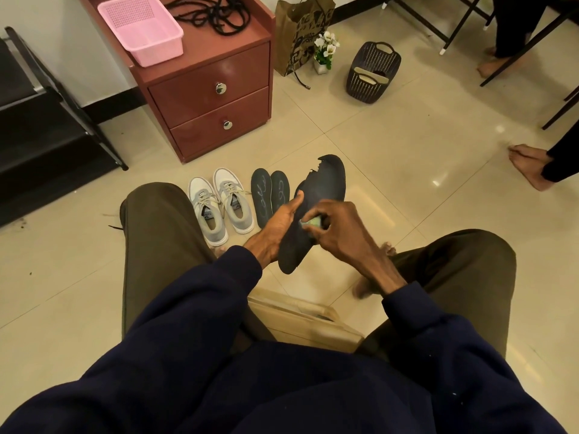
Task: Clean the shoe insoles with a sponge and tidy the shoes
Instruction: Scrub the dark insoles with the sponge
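I sit on a low stool with a dark insole held up between my knees; its far tip is torn. My left hand grips the insole from the left side, thumb along its edge. Pinched in the fingers of my right hand is a small green sponge, pressed against the insole's middle. On the floor ahead lie two more dark insoles side by side. Left of them stands a pair of grey and white sneakers.
A red-brown two-drawer cabinet stands ahead, carrying a pink basket and black cords. A dark perforated basket, a paper bag and a small flower pot sit beyond. A black rack is left. Other people's bare feet are right.
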Demonstrator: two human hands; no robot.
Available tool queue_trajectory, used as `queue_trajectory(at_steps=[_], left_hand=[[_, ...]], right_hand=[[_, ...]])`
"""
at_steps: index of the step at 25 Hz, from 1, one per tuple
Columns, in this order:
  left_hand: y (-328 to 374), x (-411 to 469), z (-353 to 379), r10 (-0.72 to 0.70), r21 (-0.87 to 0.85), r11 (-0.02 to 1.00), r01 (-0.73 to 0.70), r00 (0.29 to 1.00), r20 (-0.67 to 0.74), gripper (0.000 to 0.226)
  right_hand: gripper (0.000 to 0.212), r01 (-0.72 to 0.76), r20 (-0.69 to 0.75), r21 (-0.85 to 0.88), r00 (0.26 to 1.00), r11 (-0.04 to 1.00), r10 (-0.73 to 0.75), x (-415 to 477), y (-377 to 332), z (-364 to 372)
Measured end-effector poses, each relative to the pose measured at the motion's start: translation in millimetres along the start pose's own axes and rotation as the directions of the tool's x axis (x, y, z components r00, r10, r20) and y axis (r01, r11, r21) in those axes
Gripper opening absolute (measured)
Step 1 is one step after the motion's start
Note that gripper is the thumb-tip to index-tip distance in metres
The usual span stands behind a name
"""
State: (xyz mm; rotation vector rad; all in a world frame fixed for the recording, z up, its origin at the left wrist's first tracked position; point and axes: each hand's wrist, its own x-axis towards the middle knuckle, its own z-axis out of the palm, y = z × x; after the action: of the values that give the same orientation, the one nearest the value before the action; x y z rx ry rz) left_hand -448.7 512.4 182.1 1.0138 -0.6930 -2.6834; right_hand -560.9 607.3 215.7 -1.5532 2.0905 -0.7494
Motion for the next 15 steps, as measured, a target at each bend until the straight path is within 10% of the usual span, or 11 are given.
queue_trajectory(at_steps=[7, 12, 15], left_hand=[[-2, 3, 6, -0.092, -0.076, 0.993, 0.093, 0.996, 0.01, 0.045], [-3, 5, -3, -0.057, -0.014, 0.998, 0.057, 0.998, 0.019, 0.041], [-5, 2, 1, -0.134, -0.021, 0.99, 0.136, 0.986, 0.095, 0.044]], right_hand=[[0.014, -0.189, -0.218, -0.239, 0.966, 0.952, 0.138, 9, 27, -9], [0.008, 0.043, 0.018, 0.072, 0.999, 0.997, -0.044, 1, 5, 0], [0.009, -0.073, -0.234, -0.057, 0.97, 0.996, 0.058, 12, 27, -12]])
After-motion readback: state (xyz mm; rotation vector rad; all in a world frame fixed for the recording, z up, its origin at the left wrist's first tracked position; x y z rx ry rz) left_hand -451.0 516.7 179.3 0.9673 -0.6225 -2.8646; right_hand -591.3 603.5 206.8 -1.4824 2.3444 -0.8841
